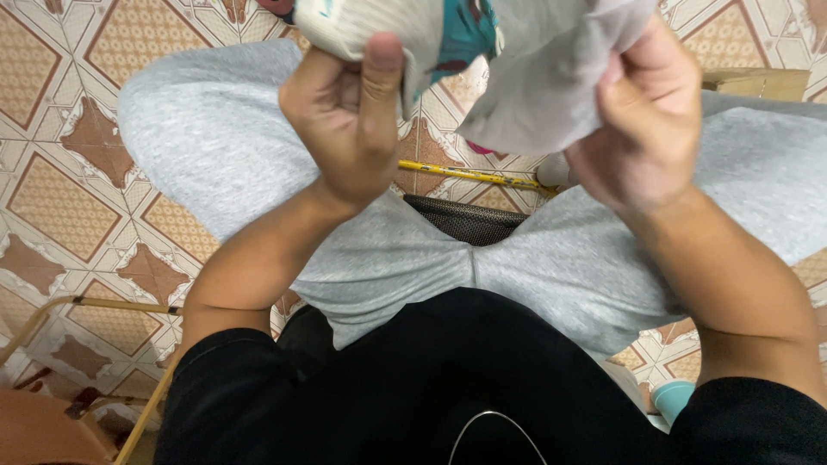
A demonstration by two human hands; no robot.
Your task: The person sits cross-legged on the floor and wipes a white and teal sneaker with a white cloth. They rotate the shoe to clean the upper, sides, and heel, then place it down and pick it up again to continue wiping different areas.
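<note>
Closest to the camera is the person's black shirt (431, 387), and past it the grey trousers (413, 258) of a seated figure, knees spread wide to either side. Both bare forearms rise from the lower corners and angle up toward the top of the view.

The left hand (345, 120) is raised with its knuckles facing the camera. Its fingers are curled in and its thumb (379, 77) is pressed straight up against the lower edge of a bundled cloth (482, 60), pinching it firmly. The right hand (646, 120) is raised to about the same height, its fingers folded tight round the other end of the same cloth, so that both hands grip it at once, just apart from each other.

The cloth sits at the top edge, held up above the lap and partly cut off by the frame. It is pale grey and soft, crumpled into folds, with a teal printed patch showing between the hands. A loose grey flap hangs down from the right hand's grasp.

Farther off, a dark mesh seat (465, 220) shows between the thighs. On the patterned tile floor (69, 155) beyond lies a thin yellow rod (474, 175).
</note>
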